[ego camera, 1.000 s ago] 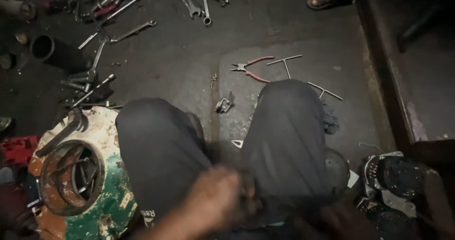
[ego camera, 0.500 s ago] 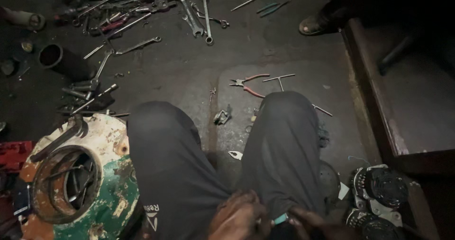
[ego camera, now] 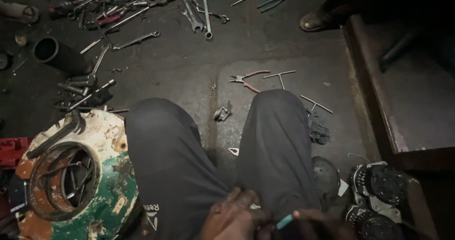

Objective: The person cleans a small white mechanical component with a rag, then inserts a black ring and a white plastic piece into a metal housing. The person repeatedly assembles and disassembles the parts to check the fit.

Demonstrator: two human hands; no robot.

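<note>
**A:** How's it going?

**Me:** I'm sitting on the floor, left hand and right hand close together at my lap, pinching a small teal-tipped tool (can't tell which hand's gripping it). Nothing's looking finished, I reckon: the rusty green housing is lying open beside my knee, pliers and spanners scattered further out.

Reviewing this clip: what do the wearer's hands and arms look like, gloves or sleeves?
Both are bare: the left hand and right hand show no gloves, rings or watch. No sleeve shows, since the picture edge cuts them off near the wrists. The dim light hides finer detail.
</note>
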